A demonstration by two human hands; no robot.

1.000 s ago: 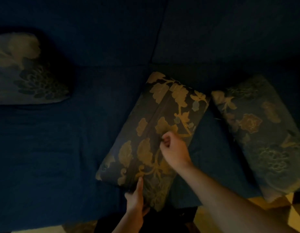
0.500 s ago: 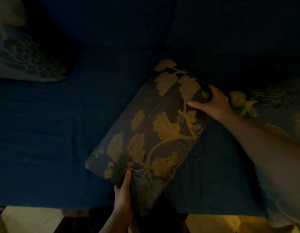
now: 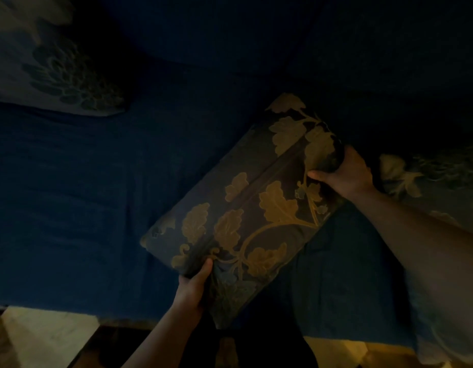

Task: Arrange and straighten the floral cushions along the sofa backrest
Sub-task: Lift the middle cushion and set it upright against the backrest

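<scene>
A dark cushion with gold leaves (image 3: pixel 246 213) lies diagonally on the blue sofa seat (image 3: pixel 84 195). My left hand (image 3: pixel 194 284) grips its near lower edge, thumb on top. My right hand (image 3: pixel 344 173) clasps its far right corner, fingers wrapped around the edge. A pale floral cushion (image 3: pixel 44 67) rests at the far left against the backrest (image 3: pixel 256 30). A third floral cushion (image 3: pixel 437 181) lies at the right, partly behind my right forearm.
The sofa's front edge runs along the bottom, with light floor (image 3: pixel 44 338) below it. The room is dim. Bare seat stretches between the left cushion and the held one.
My right hand went from the cushion's middle to its far right corner and closed on it. My left hand keeps its grip on the near edge. The view has shifted closer.
</scene>
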